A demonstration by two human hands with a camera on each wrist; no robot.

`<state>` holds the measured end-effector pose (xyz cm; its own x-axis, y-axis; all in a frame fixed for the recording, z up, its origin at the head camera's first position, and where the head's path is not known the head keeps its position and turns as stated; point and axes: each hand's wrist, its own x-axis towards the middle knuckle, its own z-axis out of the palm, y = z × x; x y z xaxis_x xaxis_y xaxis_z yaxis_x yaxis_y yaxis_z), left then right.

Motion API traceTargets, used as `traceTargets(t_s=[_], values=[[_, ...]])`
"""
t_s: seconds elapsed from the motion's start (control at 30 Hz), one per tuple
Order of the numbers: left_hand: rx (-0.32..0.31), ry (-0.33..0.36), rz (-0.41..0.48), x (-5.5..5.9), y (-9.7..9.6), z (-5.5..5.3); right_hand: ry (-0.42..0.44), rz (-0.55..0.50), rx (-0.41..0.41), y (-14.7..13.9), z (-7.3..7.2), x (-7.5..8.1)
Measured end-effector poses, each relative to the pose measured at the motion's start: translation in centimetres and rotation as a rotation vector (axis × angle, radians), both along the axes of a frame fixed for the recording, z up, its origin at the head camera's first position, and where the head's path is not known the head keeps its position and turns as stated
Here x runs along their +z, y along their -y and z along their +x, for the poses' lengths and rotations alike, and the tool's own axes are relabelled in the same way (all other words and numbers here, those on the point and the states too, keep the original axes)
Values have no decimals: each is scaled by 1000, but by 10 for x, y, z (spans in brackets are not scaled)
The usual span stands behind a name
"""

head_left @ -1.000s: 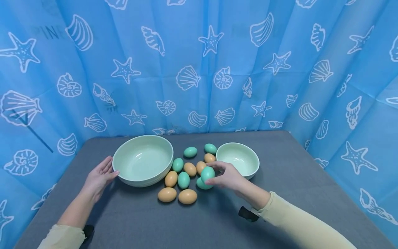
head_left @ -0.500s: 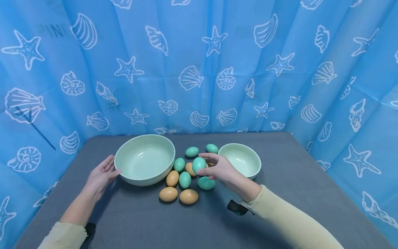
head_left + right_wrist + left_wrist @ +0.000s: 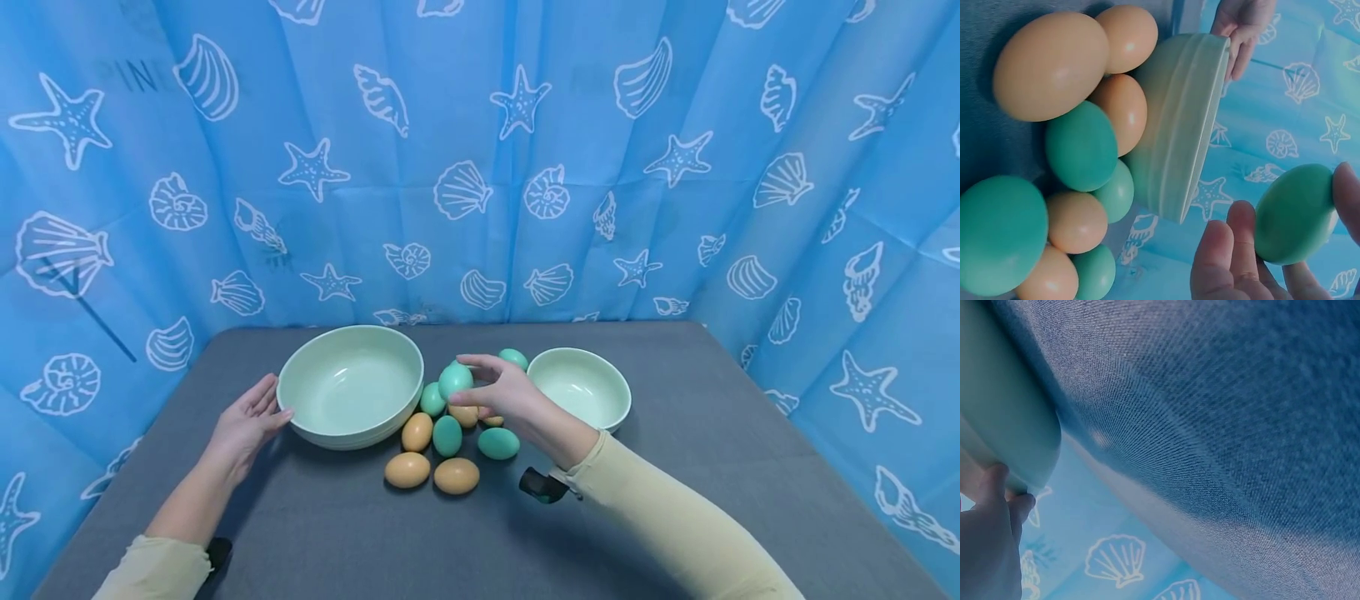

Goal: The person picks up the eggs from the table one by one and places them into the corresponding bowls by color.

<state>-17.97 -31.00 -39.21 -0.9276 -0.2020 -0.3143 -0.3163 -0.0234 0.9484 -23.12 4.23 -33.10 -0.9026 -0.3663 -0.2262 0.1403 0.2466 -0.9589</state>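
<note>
A person's right hand holds a smooth green egg in its grip, raised clear of the cloth-covered table and near the right rim of the large pale-green bowl, as I monitor remotely. I read the pinch, thumb against one side and fingers against the other, as a way to steady a rounded, slippery-looking surface; whether shell or plastic, I cannot tell. The left hand, fingers relaxed, touches the bowl's outer left side, probably to keep it from sliding. Gloss lights its inside; shallow ridges ring its wall. Loose brown eggs and green eggs cluster between it and a smaller matching bowl, handily within reach, I judge. Behind hangs a creased blue curtain printed with white seashells and starfish.
</note>
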Motion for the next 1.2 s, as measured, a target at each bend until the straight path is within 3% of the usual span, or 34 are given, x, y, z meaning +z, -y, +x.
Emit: traceTargets(t_s=[0.67,1.2], values=[[23,2,-18,0,-2,0,30,-41,22,33,-12,6],[3,0,-49,1,-2,1,39,-85,32,59,-26,5]])
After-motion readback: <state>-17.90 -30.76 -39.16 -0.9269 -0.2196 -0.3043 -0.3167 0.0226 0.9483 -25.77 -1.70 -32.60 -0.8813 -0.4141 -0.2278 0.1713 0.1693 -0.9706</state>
